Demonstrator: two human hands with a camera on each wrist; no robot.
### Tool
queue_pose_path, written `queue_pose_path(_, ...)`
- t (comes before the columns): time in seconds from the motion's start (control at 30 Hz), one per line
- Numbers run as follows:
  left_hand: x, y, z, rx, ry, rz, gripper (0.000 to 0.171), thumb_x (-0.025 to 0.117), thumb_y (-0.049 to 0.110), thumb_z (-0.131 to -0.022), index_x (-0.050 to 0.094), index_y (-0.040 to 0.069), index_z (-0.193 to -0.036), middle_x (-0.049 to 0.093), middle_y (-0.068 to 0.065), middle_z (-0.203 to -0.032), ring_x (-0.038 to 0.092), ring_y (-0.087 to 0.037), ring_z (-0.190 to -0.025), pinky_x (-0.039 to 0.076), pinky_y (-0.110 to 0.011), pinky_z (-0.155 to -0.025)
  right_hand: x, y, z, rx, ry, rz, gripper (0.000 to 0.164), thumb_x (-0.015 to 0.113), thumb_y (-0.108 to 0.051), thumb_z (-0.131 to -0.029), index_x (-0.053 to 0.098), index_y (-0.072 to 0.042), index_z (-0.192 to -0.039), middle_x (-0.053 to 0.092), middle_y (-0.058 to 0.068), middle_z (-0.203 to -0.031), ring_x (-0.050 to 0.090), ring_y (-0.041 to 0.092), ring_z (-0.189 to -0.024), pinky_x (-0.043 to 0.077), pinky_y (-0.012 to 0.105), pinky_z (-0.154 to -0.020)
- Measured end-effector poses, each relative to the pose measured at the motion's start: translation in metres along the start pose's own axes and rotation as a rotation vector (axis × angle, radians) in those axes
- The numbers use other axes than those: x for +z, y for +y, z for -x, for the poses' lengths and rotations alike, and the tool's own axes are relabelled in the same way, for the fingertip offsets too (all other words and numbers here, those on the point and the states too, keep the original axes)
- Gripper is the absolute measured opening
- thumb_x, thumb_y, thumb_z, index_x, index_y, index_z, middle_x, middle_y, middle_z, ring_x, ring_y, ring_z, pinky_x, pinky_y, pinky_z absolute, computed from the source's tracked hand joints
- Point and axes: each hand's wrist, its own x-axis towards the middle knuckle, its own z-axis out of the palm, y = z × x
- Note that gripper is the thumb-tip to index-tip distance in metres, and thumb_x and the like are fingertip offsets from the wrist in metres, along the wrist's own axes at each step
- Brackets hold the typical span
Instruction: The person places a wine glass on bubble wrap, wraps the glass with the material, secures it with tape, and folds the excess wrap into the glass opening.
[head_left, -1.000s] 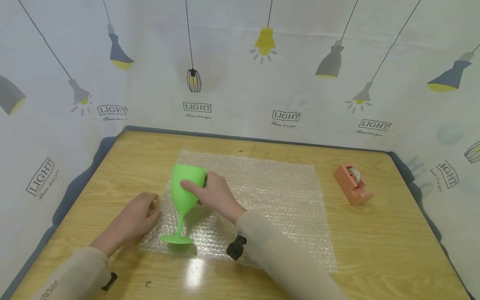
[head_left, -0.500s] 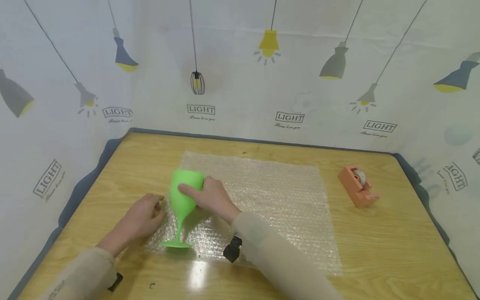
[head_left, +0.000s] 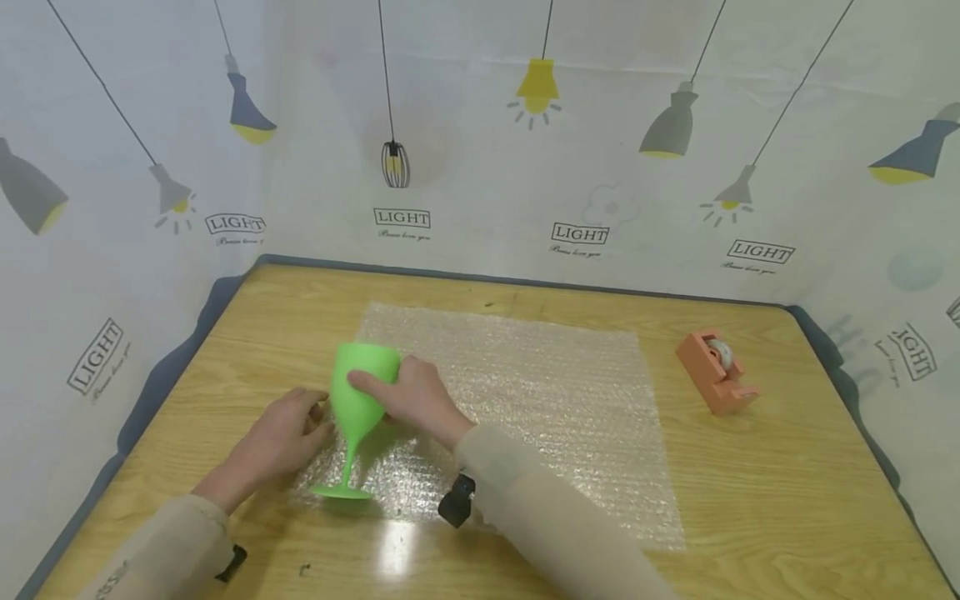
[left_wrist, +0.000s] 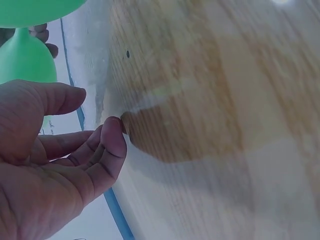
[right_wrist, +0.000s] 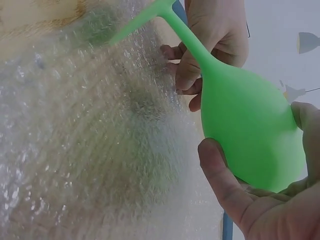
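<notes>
A person's right hand grips a green goblet by its bowl, thumb across the front, holding it slightly tilted, foot down, over the near left corner of a bubble wrap sheet on a wood-grained table. The left hand lies just beside the sheet's left edge, fingers loosely bent, thumb apart, nothing visible in its grasp. The work looks to be in its early stages: the sheet is spread flat and the goblet is in hand, but it is not yet released, and no fold of the sheet covers it. Whether its foot touches the sheet is hard to tell from these angles. At right, an orange tape dispenser (its pale roll loaded) sits untouched, well apart from both hands.
</notes>
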Motion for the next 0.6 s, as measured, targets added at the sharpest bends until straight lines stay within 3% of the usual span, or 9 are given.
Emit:
queue_pose_path(0.17,-0.0017,-0.0013,0.0009,-0.030,-0.024,0.030,0.050,0.065,0.009,-0.096,0.051,-0.017,-0.136,0.067,-0.023,-0.106,0.067,-0.034,-0.093,0.062,-0.050,-0.079,0.0029,0.0021,-0.0001,0.002,0.001,0.002,0.048,0.071,-0.055,-0.092,0.065,-0.008,-0.098,0.067,0.006,-0.080,0.071,0.032,-0.077,0.063,0.042,-0.066)
queue_pose_path(0.43,-0.0047,0.0000,0.0001,-0.057,-0.004,0.030,0.047,0.060,0.006,-0.098,0.049,-0.021,-0.134,0.067,-0.028,-0.107,0.067,-0.039,-0.096,0.061,-0.054,-0.082,0.0055,0.0079,-0.0031,0.014,0.007,0.042,0.050,0.069,-0.058,-0.093,0.064,-0.008,-0.092,0.066,0.006,-0.078,0.066,0.025,-0.070,0.057,0.032,-0.060)
queue_pose_path(0.6,-0.0063,0.0022,-0.0009,-0.090,-0.008,0.034,0.047,0.056,0.008,-0.100,0.047,-0.020,-0.137,0.066,-0.033,-0.115,0.066,-0.046,-0.104,0.059,-0.058,-0.087,0.0059,0.0094,-0.0037,0.029,0.002,0.027,0.050,0.069,-0.058,-0.093,0.063,-0.008,-0.090,0.065,0.007,-0.077,0.067,0.027,-0.070,0.060,0.036,-0.062)
